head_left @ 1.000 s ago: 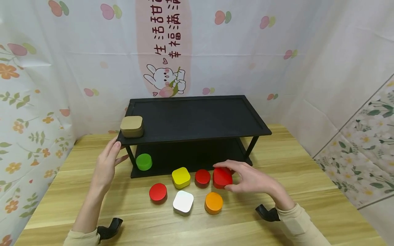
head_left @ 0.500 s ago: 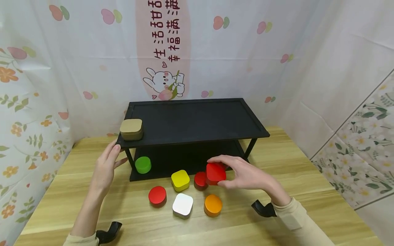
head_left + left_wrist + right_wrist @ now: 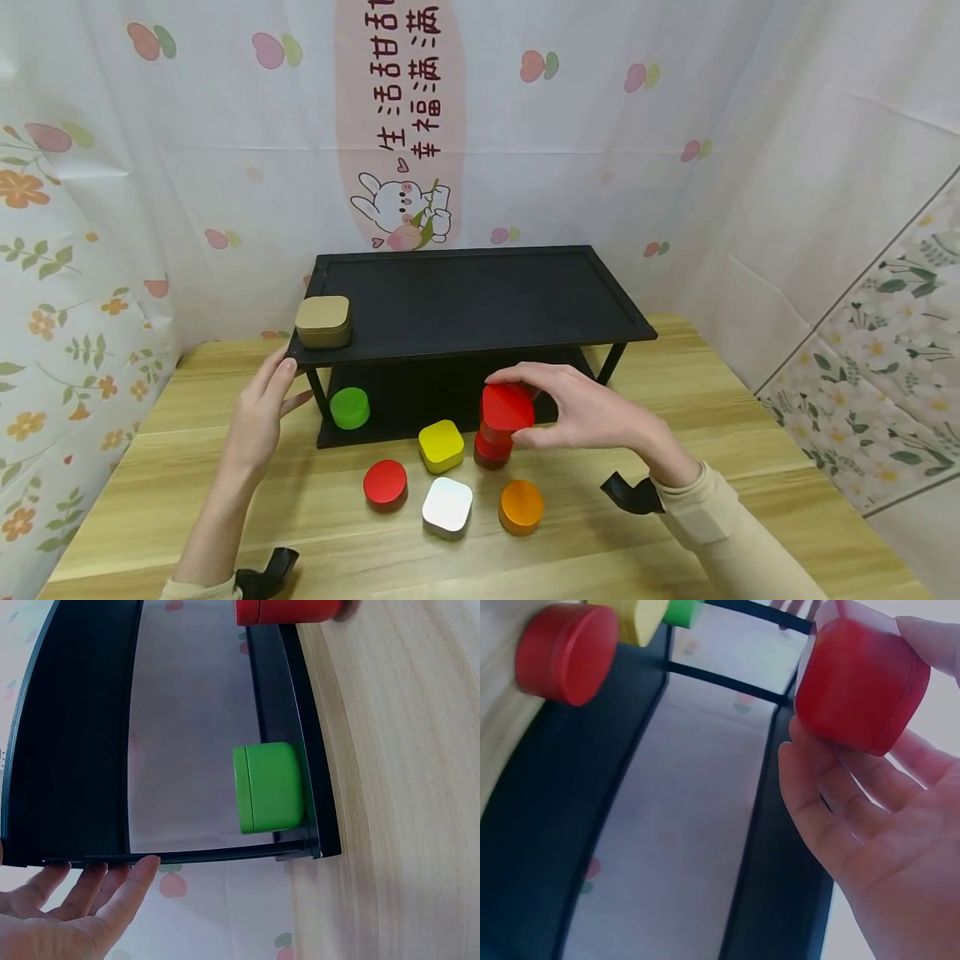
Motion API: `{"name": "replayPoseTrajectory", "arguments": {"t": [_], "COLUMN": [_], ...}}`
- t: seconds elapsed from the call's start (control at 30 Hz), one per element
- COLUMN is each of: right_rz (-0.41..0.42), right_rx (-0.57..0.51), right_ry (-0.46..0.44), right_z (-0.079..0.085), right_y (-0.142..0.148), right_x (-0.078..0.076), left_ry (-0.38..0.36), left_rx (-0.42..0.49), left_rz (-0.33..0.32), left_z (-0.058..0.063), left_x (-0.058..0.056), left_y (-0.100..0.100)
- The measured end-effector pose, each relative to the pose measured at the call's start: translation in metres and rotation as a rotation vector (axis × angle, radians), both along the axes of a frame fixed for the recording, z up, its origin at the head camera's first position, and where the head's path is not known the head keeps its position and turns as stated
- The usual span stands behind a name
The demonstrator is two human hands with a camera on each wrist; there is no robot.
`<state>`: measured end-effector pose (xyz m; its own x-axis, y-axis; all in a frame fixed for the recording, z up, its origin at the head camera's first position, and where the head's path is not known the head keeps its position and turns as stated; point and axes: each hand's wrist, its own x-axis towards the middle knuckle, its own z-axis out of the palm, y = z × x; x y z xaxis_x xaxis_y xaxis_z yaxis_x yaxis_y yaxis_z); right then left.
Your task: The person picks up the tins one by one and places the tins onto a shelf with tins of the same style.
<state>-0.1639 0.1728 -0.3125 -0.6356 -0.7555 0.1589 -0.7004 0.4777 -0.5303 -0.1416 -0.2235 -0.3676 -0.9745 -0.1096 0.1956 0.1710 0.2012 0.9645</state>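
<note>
My right hand point(image 3: 588, 408) pinches a red tin with rounded square corners point(image 3: 508, 411) between thumb and fingers. The tin hangs off the table, in front of the lower shelf, and overlaps a small round red tin point(image 3: 492, 452) in the head view. In the right wrist view the held red tin point(image 3: 859, 679) sits at the fingertips. My left hand point(image 3: 255, 417) touches the left front corner of the black two-tier rack point(image 3: 480, 300). Its fingers point(image 3: 131, 896) lie fairly straight against the side bar in the left wrist view. A gold tin point(image 3: 323, 322) stands on the top tier beside it.
A green tin point(image 3: 350, 408) stands at the left of the lower tier. On the wooden table before the rack are a yellow tin point(image 3: 441, 447), a red round tin point(image 3: 386, 485), a white tin point(image 3: 447, 507) and an orange round tin point(image 3: 521, 507). A patterned curtain hangs behind.
My right hand has taken the square red tin up off the table and moved it left and upward, over the small round red one. My left hand stays at the rack's corner.
</note>
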Motion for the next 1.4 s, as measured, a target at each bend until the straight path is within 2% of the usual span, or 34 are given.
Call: {"name": "replayPoseTrajectory", "arguments": {"t": [0.23,0.63,0.87,1.03,1.4], "right_rz": [0.006,0.028,0.011,-0.003,-0.019], "right_rx": [-0.001,-0.040,-0.046,-0.041,-0.069], "right_ry": [0.050,0.121,0.122,0.148,0.129], "right_z": [0.014,0.037,0.047,0.053,0.057], "right_y": [-0.009,-0.023,-0.032,-0.037,-0.053], "right_x": [-0.006,-0.018,-0.026,-0.033,-0.049], "left_ry": [0.001,0.025,0.036,0.028,0.023], "left_rx": [-0.031,-0.014,-0.020,-0.024,-0.024], "left_rz": [0.000,-0.014,-0.018,-0.016,0.000], "left_z": [0.000,0.000,0.000,0.000,-0.002], "left_x": [0.001,-0.002,-0.003,-0.003,0.001], "left_y": [0.001,0.003,0.005,0.005,0.001]}}
